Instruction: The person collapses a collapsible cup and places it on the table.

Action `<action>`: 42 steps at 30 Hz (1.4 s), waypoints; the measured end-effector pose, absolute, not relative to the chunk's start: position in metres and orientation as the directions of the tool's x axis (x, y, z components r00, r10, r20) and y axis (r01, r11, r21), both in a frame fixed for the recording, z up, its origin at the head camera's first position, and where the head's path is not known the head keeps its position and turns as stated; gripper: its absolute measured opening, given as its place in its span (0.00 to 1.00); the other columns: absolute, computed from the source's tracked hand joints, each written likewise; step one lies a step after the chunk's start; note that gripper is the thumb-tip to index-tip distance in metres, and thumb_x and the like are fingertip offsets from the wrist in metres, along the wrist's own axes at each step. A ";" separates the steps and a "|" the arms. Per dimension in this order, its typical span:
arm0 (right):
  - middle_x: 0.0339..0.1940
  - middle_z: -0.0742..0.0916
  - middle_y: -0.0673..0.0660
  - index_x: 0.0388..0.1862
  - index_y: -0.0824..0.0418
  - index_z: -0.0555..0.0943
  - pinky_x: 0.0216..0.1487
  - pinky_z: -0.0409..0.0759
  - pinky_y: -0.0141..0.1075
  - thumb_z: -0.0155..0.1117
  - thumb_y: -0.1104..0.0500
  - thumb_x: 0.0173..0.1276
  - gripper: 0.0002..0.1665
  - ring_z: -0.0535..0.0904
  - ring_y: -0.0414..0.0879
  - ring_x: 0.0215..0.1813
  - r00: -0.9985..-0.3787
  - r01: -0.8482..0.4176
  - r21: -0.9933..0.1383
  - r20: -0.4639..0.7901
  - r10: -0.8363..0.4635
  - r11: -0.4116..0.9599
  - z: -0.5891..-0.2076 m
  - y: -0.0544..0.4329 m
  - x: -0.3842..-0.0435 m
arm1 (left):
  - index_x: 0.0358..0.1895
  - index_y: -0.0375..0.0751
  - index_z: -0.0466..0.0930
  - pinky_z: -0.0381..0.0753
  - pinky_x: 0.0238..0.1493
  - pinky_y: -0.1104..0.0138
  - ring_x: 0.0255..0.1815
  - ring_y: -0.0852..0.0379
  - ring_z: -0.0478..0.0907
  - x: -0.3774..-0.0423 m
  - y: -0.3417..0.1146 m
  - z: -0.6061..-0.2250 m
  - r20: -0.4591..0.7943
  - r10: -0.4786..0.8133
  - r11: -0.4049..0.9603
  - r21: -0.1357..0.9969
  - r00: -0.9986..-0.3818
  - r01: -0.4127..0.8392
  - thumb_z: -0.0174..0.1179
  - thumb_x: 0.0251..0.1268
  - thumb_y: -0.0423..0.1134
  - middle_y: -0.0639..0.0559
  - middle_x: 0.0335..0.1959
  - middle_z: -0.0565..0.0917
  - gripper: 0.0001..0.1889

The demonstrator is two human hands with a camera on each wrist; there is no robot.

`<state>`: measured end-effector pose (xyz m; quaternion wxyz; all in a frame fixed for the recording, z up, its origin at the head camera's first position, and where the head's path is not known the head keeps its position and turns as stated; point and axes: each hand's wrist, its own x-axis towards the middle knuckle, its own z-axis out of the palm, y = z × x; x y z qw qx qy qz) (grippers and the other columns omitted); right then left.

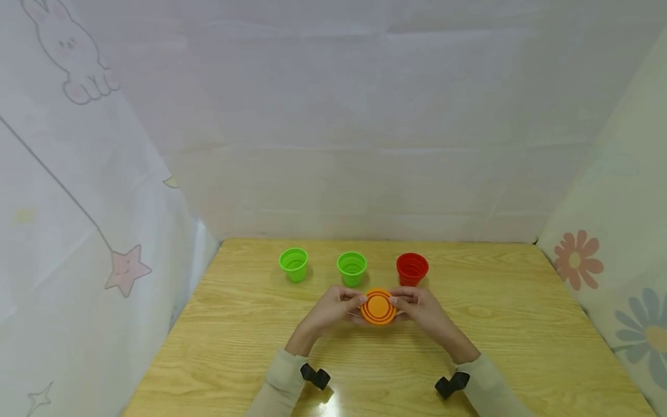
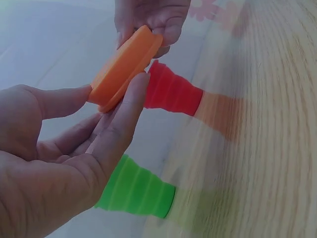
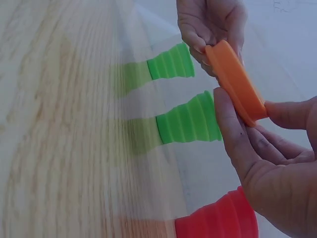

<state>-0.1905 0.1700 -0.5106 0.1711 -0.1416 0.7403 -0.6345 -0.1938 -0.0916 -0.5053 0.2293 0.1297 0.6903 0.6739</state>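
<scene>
Between both hands is an orange collapsible cup (image 1: 378, 307), folded flat into a ringed disc and held above the table. My left hand (image 1: 332, 311) pinches its left rim between thumb and fingers. On the opposite rim my right hand (image 1: 423, 313) pinches in the same way. In the left wrist view the flat orange cup (image 2: 124, 69) is seen edge-on, with thumb on one face and fingers on the other. Just beyond the hands stand an expanded red cup (image 1: 412, 268) and a green cup (image 1: 352, 267), both upright with ribbed walls.
A second green cup (image 1: 294, 263) stands upright farther left in the same row. The wooden table (image 1: 239, 347) carries everything, with a pale cloth wall (image 1: 365, 145) along its back edge and printed cloth walls at both sides. Each wrist wears a small black camera.
</scene>
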 end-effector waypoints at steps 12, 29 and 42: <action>0.58 0.89 0.67 0.68 0.76 0.76 0.54 0.91 0.52 0.68 0.57 0.77 0.30 0.92 0.46 0.48 -0.868 0.038 -0.993 -0.086 -0.489 0.108 -0.514 0.173 -0.195 | 0.58 0.26 0.85 0.86 0.57 0.38 0.43 0.51 0.92 -0.192 -0.091 -0.499 -0.141 0.499 0.059 0.990 -0.855 -0.129 0.65 0.75 0.35 0.35 0.48 0.90 0.16; 0.57 0.90 0.62 0.67 0.70 0.79 0.61 0.88 0.57 0.63 0.46 0.80 0.31 0.91 0.49 0.51 -0.872 0.090 -0.986 -0.146 -0.468 0.142 -0.515 0.185 -0.191 | 0.59 0.31 0.85 0.88 0.57 0.41 0.48 0.51 0.92 -0.178 -0.080 -0.506 -0.050 0.439 0.109 0.994 -0.897 -0.002 0.66 0.75 0.37 0.35 0.52 0.90 0.16; 0.53 0.91 0.70 0.69 0.75 0.76 0.57 0.90 0.53 0.52 0.42 0.85 0.37 0.91 0.62 0.54 -0.748 0.332 -0.943 -0.268 -0.607 0.008 -0.520 0.190 -0.191 | 0.56 0.37 0.89 0.93 0.49 0.63 0.50 0.41 0.90 -0.177 -0.074 -0.504 0.068 0.394 0.271 0.944 -0.917 0.186 0.71 0.71 0.40 0.40 0.51 0.91 0.15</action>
